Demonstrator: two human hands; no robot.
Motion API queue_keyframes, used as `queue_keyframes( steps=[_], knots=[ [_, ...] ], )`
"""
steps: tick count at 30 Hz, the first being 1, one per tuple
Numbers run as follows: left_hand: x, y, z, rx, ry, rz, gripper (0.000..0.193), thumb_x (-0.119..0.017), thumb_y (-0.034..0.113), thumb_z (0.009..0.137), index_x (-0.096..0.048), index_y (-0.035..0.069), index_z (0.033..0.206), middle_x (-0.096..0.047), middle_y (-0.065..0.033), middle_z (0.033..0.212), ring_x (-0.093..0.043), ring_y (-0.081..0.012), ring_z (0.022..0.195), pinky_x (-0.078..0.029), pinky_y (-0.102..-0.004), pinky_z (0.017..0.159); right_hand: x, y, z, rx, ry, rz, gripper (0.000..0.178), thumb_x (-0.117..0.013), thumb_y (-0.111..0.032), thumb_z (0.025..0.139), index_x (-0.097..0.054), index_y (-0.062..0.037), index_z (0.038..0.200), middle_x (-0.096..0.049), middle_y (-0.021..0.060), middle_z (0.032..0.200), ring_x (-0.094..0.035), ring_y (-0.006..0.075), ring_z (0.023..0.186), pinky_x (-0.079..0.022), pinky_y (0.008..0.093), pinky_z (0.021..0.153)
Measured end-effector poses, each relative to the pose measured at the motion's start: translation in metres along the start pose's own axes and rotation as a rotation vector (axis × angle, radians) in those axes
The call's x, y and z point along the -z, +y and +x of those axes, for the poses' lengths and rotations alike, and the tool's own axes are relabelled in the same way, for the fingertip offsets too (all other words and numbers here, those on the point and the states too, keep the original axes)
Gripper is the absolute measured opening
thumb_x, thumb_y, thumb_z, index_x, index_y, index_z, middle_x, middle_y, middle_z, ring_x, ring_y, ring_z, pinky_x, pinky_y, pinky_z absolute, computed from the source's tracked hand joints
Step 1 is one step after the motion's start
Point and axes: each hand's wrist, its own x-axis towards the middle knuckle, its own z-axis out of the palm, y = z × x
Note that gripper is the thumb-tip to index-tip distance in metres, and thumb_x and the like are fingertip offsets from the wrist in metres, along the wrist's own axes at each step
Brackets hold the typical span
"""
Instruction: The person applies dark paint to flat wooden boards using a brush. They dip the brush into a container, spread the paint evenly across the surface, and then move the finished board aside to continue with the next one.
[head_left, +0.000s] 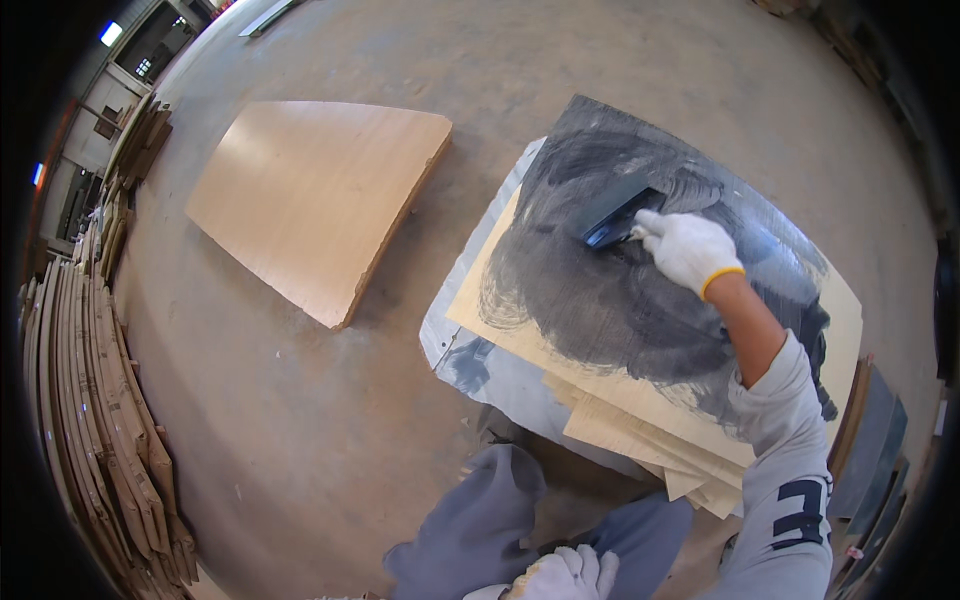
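My right hand (688, 250), in a white knit glove with a yellow cuff edge, is closed around the handle of a wide, dark, flat-bladed spreader (617, 210). Its blade lies on a pale thin wood sheet (500, 270), whose face is mostly smeared with a black coating (590, 300). Swirled streaks run through the coating, and bare wood shows along the near and left edges. More thin sheets (620, 430) lie fanned beneath. My left hand (565, 577), also gloved, rests low over my lap with fingers laid out and nothing seen in it.
A grey metal-topped support (465, 350) sticks out under the sheets at left. Farther left, a thick stack of tan boards (320, 200) sits on the concrete floor. Flat brown cardboard-like pieces (90, 420) line the left side. Dark panels (870, 460) lean at the right.
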Motion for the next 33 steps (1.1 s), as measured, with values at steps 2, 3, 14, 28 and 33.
queue_keyframes(
  steps=[2,3,14,28,33],
  knots=[
    [-0.022,-0.04,-0.021,-0.036,-0.096,0.147,0.062,-0.077,0.012,0.095,-0.055,0.001,0.152,-0.064,-0.0186,0.125,-0.064,-0.0322,0.111,-0.054,-0.0384,0.099,-0.003,0.016,0.003,0.012,0.018,0.046,0.043,-0.056,-0.042,0.108,-0.068,-0.0277,0.147,-0.076,0.0185,0.129,-0.071,0.0397,0.122,-0.055,0.0504,0.103],
    [-0.009,-0.017,-0.004,0.103,-0.154,0.021,0.064,-0.077,0.013,0.095,-0.053,0.002,0.154,-0.064,-0.0194,0.126,-0.064,-0.0339,0.112,-0.054,-0.0398,0.101,0.001,0.036,0.016,-0.063,0.028,0.038,0.047,-0.055,-0.044,0.109,-0.066,-0.0268,0.15,-0.075,0.0182,0.134,-0.07,0.0399,0.124,-0.054,0.0495,0.106],
    [-0.011,-0.005,-0.018,0.05,0.013,0.063,0.076,-0.077,0.015,0.092,-0.047,0.006,0.161,-0.065,-0.0256,0.133,-0.063,-0.0455,0.124,-0.053,-0.0479,0.104,-0.004,0.021,0.003,-0.059,0.01,0.067,0.038,-0.052,-0.043,0.109,-0.07,-0.024,0.137,-0.076,0.0154,0.131,-0.07,0.0399,0.125,-0.055,0.0542,0.105],
    [0.001,0.012,0.008,0.358,-0.178,0.017,0.084,-0.079,0.018,0.088,-0.045,0.008,0.164,-0.066,-0.028,0.139,-0.064,-0.0488,0.124,-0.054,-0.051,0.103,0.045,-0.005,0.076,0.185,-0.1,-0.066,0.044,-0.053,-0.043,0.108,-0.068,-0.03,0.148,-0.073,0.0097,0.142,-0.068,0.0354,0.132,-0.055,0.0477,0.11],
    [-0.011,-0.011,-0.011,0.089,0.039,0.122,0.082,-0.08,0.017,0.086,-0.048,0.007,0.16,-0.07,-0.0238,0.129,-0.068,-0.0468,0.115,-0.056,-0.0509,0.096,0.049,0.037,0.142,0.116,0.018,-0.068,0.048,-0.057,-0.048,0.109,-0.065,-0.0314,0.153,-0.071,0.0096,0.146,-0.068,0.0349,0.131,-0.053,0.0436,0.111]
  ],
)
